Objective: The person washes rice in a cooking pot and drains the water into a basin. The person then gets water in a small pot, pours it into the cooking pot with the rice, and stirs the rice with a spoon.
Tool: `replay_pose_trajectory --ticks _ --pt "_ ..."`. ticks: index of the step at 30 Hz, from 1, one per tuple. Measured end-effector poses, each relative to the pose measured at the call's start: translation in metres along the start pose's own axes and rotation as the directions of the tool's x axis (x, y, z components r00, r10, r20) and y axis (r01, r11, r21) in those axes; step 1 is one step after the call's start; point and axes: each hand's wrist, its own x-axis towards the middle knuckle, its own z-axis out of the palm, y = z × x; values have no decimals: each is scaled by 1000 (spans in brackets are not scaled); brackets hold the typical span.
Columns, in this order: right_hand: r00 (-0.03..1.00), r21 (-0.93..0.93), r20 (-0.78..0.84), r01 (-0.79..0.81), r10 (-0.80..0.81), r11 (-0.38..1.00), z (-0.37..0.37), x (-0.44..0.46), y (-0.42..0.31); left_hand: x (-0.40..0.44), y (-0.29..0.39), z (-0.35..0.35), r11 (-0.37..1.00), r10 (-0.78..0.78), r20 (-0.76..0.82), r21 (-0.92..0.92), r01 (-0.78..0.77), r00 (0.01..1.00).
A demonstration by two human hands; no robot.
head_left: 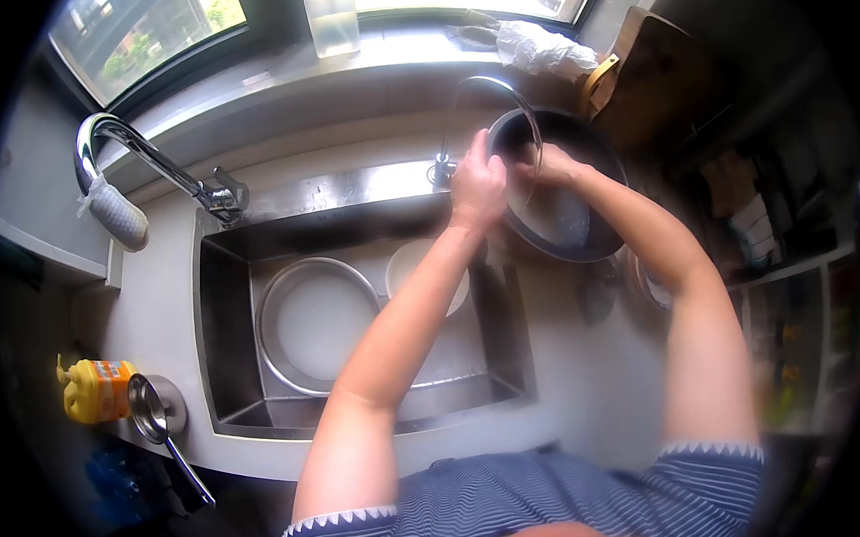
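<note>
A dark round pot point(590, 239) is tilted at the right end of the sink, and some water or suds shows on its inner wall. My left hand point(479, 183) is closed at the pot's left rim, beside the base of a thin arched tap point(485, 80). Inside the pot is my right hand point(551, 167), its fingers blurred and partly hidden behind the tap's spout. Whether it holds anything is not visible. Down in the steel sink point(229, 351) sit a wide metal basin point(320, 320) and a pale bowl point(413, 261), partly covered by my left forearm.
A large tap point(152, 160) with a wrapped spout end stands at the left. A yellow pump bottle point(95, 389) and a steel ladle-like pan point(151, 411) are at the left counter edge. Behind are a clear bottle point(332, 26), a white cloth point(541, 49) and a cutting board point(650, 67).
</note>
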Motion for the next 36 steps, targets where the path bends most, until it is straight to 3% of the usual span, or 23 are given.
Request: replay_pose_trajectory --ticks 2,4,6,7,10,11,12,14,15,19,22,25,27,29,32,34,36 --pt "997 -14 53 59 -58 998 31 28 14 0 -1 3 1000 12 -31 -1 -12 999" --pt "927 -127 3 372 -374 920 67 27 15 0 -2 4 1000 22 -46 11 -21 999" --pt "894 -230 262 423 -363 876 76 14 16 -1 -2 3 999 24 -42 24 -23 999" --pt "890 -232 334 397 -310 888 58 -2 1 -1 0 1 1000 -15 -15 25 15 1000" --pt "955 -228 286 144 -75 963 16 -21 -16 -1 1 1 999 -14 -23 31 14 1000" --pt "996 -352 89 43 -12 935 15 -25 -8 -2 1 2 999 -22 -20 29 23 1000" --pt "968 -268 178 -124 176 955 12 -25 -6 -2 3 1 999 -29 -16 28 30 999" --pt "989 -230 109 -78 105 970 57 -9 52 -1 4 0 999 -30 -16 36 30 999" --pt "926 -227 342 -87 163 970 48 -16 31 -1 4 0 999 -29 -19 39 30 999" --pt "940 119 326 60 -96 991 91 -15 40 -3 7 1 999 -40 -22 -8 40 999" --pt "875 225 346 274 -339 935 65 -28 -30 -3 7 -1 998 -58 -10 18 58 998" --pt "938 179 235 215 -253 960 84 -14 -22 -4 6 0 999 -28 -33 25 29 999" --pt "981 229 150 85 -121 970 89 -7 -4 -3 2 3 1000 -2 -53 -9 2 999" --pt "995 -23 95 4 -2 1000 98 19 38 -4 4 4 1000 -4 -49 -28 2 999" --pt "980 -401 34 -168 198 900 51 6 -4 -5 12 -3 998 -59 10 -37 60 998" --pt "946 -307 -93 -324 311 895 24 -2 -22 -5 19 -7 991 -113 63 -68 117 992" --pt "952 -276 -144 -300 269 913 32 4 -9 -5 17 -6 995 -92 35 -36 93 995"
